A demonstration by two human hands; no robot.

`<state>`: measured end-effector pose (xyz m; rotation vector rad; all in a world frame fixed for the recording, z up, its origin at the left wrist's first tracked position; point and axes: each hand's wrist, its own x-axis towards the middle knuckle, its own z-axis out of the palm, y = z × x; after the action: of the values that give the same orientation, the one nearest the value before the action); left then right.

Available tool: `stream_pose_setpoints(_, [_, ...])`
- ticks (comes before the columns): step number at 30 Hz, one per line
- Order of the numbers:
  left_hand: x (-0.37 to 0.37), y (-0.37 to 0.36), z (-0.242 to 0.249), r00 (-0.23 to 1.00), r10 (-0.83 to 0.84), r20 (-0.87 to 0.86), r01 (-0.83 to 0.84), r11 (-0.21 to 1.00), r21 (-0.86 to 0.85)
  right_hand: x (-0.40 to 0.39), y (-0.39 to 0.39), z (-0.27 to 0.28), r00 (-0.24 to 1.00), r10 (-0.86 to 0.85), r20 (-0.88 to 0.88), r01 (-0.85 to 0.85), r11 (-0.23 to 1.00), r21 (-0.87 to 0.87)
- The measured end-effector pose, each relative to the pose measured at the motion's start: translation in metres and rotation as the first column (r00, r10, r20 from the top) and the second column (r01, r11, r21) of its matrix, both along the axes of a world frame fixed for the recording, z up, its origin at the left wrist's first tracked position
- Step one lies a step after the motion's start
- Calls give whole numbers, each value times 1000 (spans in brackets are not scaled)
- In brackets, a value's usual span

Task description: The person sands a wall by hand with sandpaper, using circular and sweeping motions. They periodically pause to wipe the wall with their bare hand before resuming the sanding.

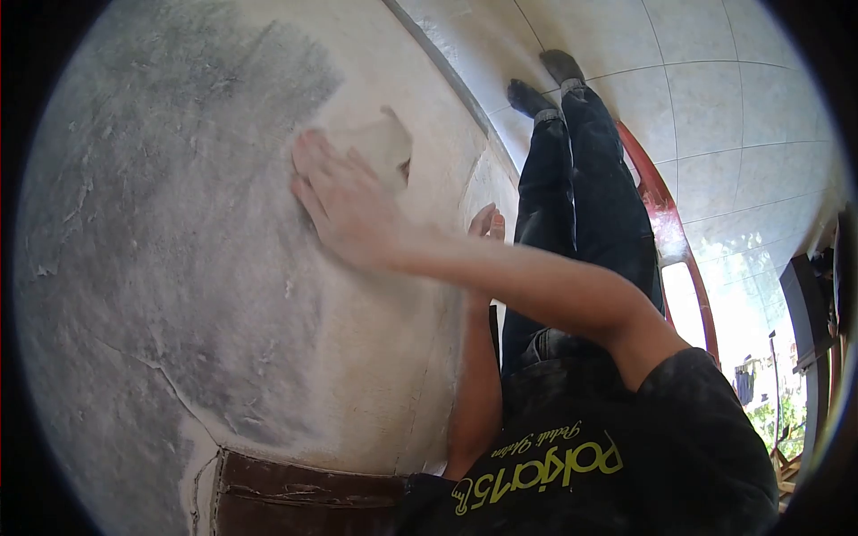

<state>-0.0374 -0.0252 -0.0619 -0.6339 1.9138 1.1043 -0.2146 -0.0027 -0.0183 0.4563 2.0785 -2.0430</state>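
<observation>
My right hand (347, 196) lies nearly flat against the wall (206, 205), its fingers pressing a pale sheet of sandpaper (380, 147) onto the surface. One edge of the sheet sticks out past the fingers, uneven and slightly lifted, with a dark spot near its corner. The hand is a little blurred. Beyond my right forearm, my left hand (488, 221) is held low near the wall with fingertips up and apart. Nothing shows in it, though the forearm hides part of it. Under the right hand, a rough grey patch of wall meets a smoother cream area.
A crack runs down the wall to a dark brown wooden frame (304, 496) at the bottom. My legs (590, 179) stretch over pale floor tiles (715, 107). A red curved plastic piece (657, 192) is beside them. Bright daylight and dark furniture (809, 313) appear at the right.
</observation>
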Motion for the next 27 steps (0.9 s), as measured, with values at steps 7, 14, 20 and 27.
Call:
stream_pose_setpoints(7, [-6, 11, 1, 996, -28, -80, 29, 1000, 10, 9, 15, -7, 992, 112, -57, -109, 992, 58])
stream_pose_setpoints(14, [7, -7, -17, 994, 107, -26, -107, 994, 15, 33, 14, 11, 992, 126, -12, -127, 992, -19])
stream_pose_setpoints(20, [-3, -7, 0, 903, -325, -281, 339, 941, 4, -8, 8, -25, 998, 52, 43, -51, 998, -23])
stream_pose_setpoints(27, [4, -9, -12, 989, -71, -128, 78, 996, 45, 29, 18, -2, 984, 162, -70, -161, 987, 22])
